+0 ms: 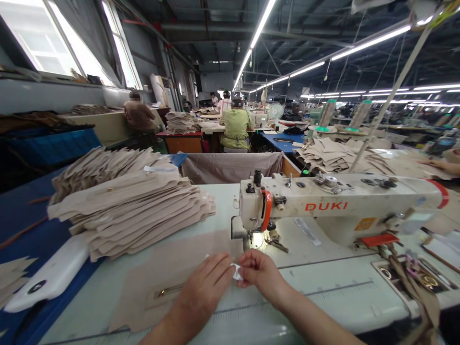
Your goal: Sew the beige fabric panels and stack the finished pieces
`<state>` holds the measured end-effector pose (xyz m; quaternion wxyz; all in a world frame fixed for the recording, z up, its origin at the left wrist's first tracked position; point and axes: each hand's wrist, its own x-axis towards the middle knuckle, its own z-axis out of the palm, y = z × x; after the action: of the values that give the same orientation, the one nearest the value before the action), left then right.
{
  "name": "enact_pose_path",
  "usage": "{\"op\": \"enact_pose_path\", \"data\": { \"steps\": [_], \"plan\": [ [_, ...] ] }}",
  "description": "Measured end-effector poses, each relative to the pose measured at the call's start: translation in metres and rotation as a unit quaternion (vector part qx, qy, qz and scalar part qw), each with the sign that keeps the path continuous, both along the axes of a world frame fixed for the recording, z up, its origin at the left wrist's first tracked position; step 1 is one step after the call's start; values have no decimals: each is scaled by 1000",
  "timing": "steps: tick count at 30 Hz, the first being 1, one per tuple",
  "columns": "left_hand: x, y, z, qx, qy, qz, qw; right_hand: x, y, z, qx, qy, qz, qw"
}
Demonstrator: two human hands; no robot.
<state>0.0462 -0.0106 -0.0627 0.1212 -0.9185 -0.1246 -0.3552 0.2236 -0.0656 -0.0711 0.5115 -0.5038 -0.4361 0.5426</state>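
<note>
My right hand (259, 273) pinches the end of a small white label (236, 272) between thumb and fingers, just in front of the sewing machine's lit needle area. Beside it, my left hand (206, 292) lies over a beige fabric piece (138, 287), fingers stretched out side by side. The label runs toward the left fingers, and a bit of white shows past their tips; what is under that palm is hidden. Left of the left hand, a zipper (172, 290) is set in the fabric. The sewing machine (287, 201) stands behind my hands, its presser foot (273, 235) close by.
A tall stack of beige fabric pieces (143, 211) sits at left, near a white rounded device (50, 275). Another white label strip (307, 231) lies on the machine bed. A tray (427, 282) with straps and metal rings is at right. Other people work farther back.
</note>
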Motion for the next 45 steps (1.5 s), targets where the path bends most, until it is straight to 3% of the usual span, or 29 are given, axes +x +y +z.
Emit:
{"op": "enact_pose_path", "data": {
  "steps": [6, 11, 13, 17, 20, 25, 30, 37, 45],
  "plan": [
    [11, 11, 5, 2, 9, -37, 999, 3, 11, 0, 49, -100, -26, 993],
    [18, 27, 9, -49, 28, -15, 998, 13, -6, 12, 114, -225, -80, 964],
    [22, 31, 7, -84, 36, -10, 996, 12, -19, 13, 165, -322, -52, 931],
    [27, 36, -1, -107, 61, -20, 992, 5, -41, 8, 237, -502, 65, 829],
    [27, 38, -3, -113, 90, -25, 989, 4, -46, 5, 223, -542, 106, 803],
    [23, 38, -1, -104, 144, -23, 984, 6, -44, 8, 215, -553, 118, 796],
    [25, 38, 0, -82, 169, -20, 982, 5, -47, 7, 203, -535, 108, 813],
    [30, 42, -1, -66, 159, -22, 985, 7, -48, 3, 209, -512, 101, 827],
    [30, 42, -7, -71, 143, -30, 987, 7, -48, 6, 216, -518, 102, 821]
  ]
}}
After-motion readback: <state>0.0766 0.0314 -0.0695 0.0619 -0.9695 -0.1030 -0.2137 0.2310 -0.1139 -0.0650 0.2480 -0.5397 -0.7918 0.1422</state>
